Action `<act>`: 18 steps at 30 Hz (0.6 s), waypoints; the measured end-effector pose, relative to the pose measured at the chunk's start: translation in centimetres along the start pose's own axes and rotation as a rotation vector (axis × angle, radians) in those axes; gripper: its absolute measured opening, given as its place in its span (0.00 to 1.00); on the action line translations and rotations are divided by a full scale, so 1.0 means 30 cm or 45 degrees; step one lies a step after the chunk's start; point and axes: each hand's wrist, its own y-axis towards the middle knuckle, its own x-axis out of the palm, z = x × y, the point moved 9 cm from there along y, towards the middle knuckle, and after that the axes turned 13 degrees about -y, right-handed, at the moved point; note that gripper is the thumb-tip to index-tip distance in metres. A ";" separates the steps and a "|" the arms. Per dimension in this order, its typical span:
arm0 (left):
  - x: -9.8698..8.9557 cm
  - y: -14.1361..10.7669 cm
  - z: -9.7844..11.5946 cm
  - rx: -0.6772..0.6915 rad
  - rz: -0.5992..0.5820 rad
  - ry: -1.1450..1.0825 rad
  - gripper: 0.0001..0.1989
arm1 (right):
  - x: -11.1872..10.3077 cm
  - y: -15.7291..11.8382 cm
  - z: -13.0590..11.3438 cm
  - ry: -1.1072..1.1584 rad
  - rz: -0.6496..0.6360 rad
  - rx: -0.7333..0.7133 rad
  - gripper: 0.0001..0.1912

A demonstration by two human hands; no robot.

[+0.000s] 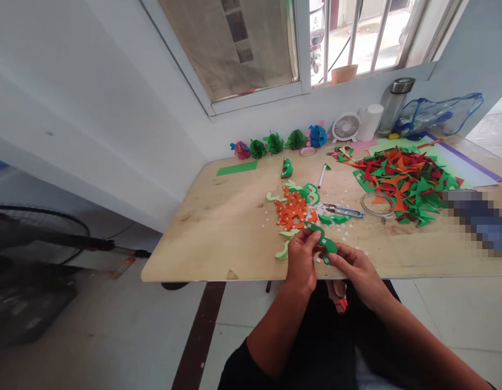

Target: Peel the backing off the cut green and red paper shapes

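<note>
Near the table's front edge, a curved green paper cutout (327, 244) with small white squares on it is held between both hands. My left hand (302, 257) pinches its upper left part between thumb and fingers. At its lower right end, my right hand (354, 265) grips it with thumb and forefinger. Just beyond the hands lie a cluster of orange paper cutouts (292, 210), pale green cutouts (281, 252) and another green cutout (335, 219). Small blue-handled snips (346, 211) rest to the right of the orange pieces, among scattered white bits.
A heap of red, orange and green paper scraps (409, 184) covers the table's right side, with a tape roll (378, 204) at its edge. Folded paper figures (274, 143), a small fan (346, 128) and a bottle (395, 105) line the wall. A white pen (323, 175) lies mid-table.
</note>
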 end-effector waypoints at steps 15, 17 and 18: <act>-0.036 0.041 -0.016 0.002 -0.052 0.268 0.09 | -0.020 0.064 0.067 -0.038 -0.068 0.120 0.19; -0.024 0.055 -0.006 0.036 -0.123 0.354 0.09 | -0.032 0.067 0.083 0.008 -0.055 0.160 0.19; -0.017 0.065 0.011 0.098 -0.156 0.439 0.08 | -0.043 0.069 0.092 0.039 -0.029 0.175 0.19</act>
